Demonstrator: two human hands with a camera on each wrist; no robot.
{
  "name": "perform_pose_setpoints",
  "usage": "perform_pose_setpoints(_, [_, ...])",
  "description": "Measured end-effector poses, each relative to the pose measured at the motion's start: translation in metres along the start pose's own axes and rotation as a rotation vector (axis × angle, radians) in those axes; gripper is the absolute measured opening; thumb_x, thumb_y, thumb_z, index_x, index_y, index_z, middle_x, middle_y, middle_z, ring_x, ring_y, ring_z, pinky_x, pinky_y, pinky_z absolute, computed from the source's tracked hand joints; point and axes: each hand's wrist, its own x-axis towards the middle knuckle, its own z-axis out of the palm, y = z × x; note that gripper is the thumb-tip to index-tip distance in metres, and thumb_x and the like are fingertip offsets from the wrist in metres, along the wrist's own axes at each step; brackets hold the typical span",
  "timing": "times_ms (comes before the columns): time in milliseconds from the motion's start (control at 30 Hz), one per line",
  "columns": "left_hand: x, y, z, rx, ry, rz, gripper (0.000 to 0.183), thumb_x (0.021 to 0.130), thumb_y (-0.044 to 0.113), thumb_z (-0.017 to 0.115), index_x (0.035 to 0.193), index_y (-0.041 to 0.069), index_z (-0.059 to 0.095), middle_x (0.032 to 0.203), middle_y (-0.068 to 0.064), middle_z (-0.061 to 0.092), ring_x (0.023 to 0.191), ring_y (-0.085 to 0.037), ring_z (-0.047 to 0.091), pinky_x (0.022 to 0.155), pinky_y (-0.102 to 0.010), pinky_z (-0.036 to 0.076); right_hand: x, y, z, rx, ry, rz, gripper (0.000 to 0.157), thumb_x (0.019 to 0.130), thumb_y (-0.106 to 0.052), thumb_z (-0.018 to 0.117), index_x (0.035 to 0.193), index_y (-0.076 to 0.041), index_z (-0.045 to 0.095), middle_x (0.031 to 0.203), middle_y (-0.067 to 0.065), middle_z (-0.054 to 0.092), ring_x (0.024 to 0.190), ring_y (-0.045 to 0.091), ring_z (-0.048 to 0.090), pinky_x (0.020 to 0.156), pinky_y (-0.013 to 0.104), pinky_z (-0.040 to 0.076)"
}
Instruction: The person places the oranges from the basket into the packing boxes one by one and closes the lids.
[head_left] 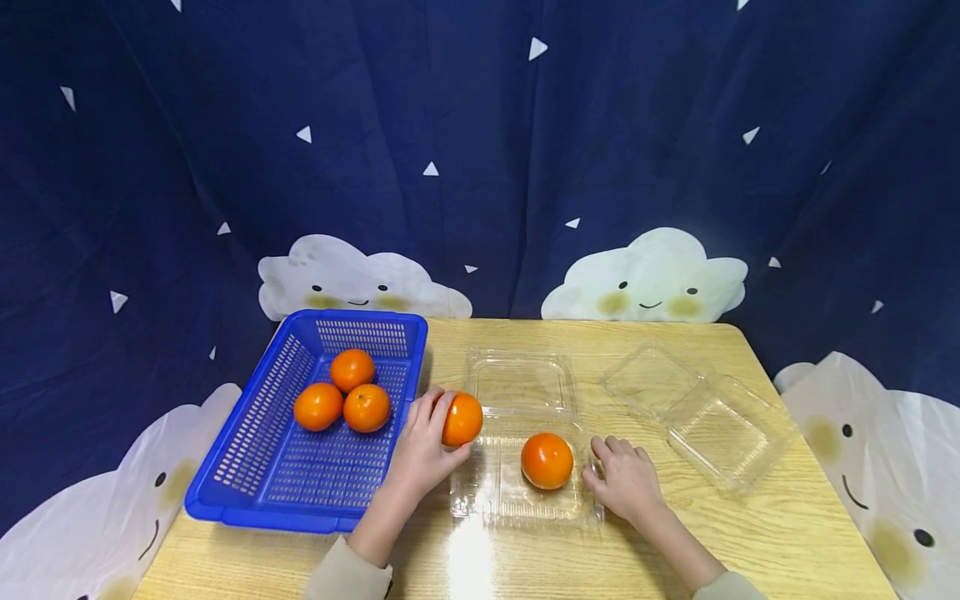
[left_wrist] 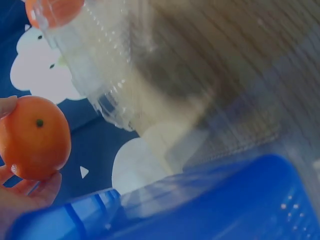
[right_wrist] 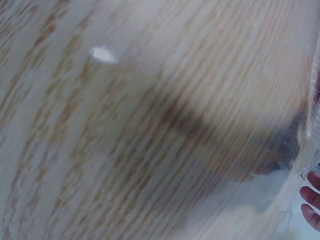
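Observation:
In the head view my left hand (head_left: pixel 422 454) grips an orange (head_left: pixel 463 418) over the left side of an opened clear plastic clamshell box (head_left: pixel 486 487). The left wrist view shows this orange (left_wrist: pixel 36 142) between thumb and fingers, its green stem spot visible. A second orange (head_left: pixel 547 461) sits in the right half of the box's near tray. At the box's right edge is my right hand (head_left: pixel 624 479), its fingers loosely bent and holding nothing; whether they touch the edge I cannot tell. Only its fingertips (right_wrist: pixel 311 196) show in the right wrist view.
A blue basket (head_left: pixel 300 521) at the left holds 3 oranges (head_left: pixel 367 407). Another opened clear box (head_left: pixel 723 429) lies at the right on the wooden table (head_left: pixel 795 517). Behind the table hangs a dark blue curtain (head_left: pixel 480 108) with clouds and white triangles.

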Motion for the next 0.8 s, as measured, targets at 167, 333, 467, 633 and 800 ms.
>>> perform_pose_setpoints(167, [-0.003, 0.005, 0.007, -0.012, -0.041, -0.002, 0.069, 0.061, 0.028, 0.079, 0.121, 0.008, 0.051, 0.118, -0.013, 0.048, 0.106, -0.031, 0.047, 0.082, -0.044, 0.049, 0.000, 0.000, 0.000, -0.001, 0.001, 0.000, 0.030, 0.077, -0.033, 0.061, 0.096, -0.010, 0.057, 0.083, 0.006, 0.057, 0.076, 0.026, 0.054, 0.061, 0.039, 0.042])
perform_pose_setpoints(333, [-0.005, 0.009, 0.012, -0.033, -0.058, 0.018, 0.068, 0.061, 0.028, 0.078, 0.121, 0.009, 0.051, 0.117, -0.011, 0.049, 0.106, -0.029, 0.048, 0.083, -0.041, 0.049, 0.000, 0.000, 0.000, -0.001, -0.004, 0.003, 0.030, 0.077, -0.034, 0.061, 0.096, -0.010, 0.057, 0.084, 0.006, 0.057, 0.079, 0.026, 0.055, 0.062, 0.040, 0.043])
perform_pose_setpoints(467, [-0.008, 0.012, 0.017, -0.033, -0.094, 0.025, 0.069, 0.062, 0.029, 0.078, 0.122, 0.011, 0.050, 0.119, -0.011, 0.049, 0.107, -0.028, 0.048, 0.082, -0.042, 0.050, 0.000, 0.000, -0.001, 0.003, -0.002, 0.003, 0.032, 0.077, -0.034, 0.061, 0.098, -0.010, 0.057, 0.086, 0.007, 0.058, 0.080, 0.027, 0.056, 0.063, 0.041, 0.043])
perform_pose_setpoints(633, [-0.011, 0.017, 0.021, -0.043, -0.158, 0.020, 0.068, 0.064, 0.032, 0.076, 0.124, 0.014, 0.049, 0.122, -0.010, 0.046, 0.110, -0.027, 0.047, 0.080, -0.042, 0.050, 0.000, -0.001, -0.001, 0.005, -0.002, 0.002, 0.031, 0.076, -0.033, 0.062, 0.097, -0.010, 0.057, 0.084, 0.006, 0.057, 0.079, 0.027, 0.055, 0.062, 0.040, 0.042])
perform_pose_setpoints(800, [-0.014, 0.021, 0.026, -0.069, -0.219, 0.015, 0.069, 0.065, 0.034, 0.077, 0.125, 0.014, 0.048, 0.124, -0.008, 0.044, 0.112, -0.026, 0.045, 0.083, -0.041, 0.049, 0.000, -0.001, -0.002, 0.006, 0.000, 0.001, 0.030, 0.076, -0.033, 0.062, 0.096, -0.010, 0.057, 0.082, 0.005, 0.056, 0.077, 0.025, 0.055, 0.060, 0.038, 0.041])
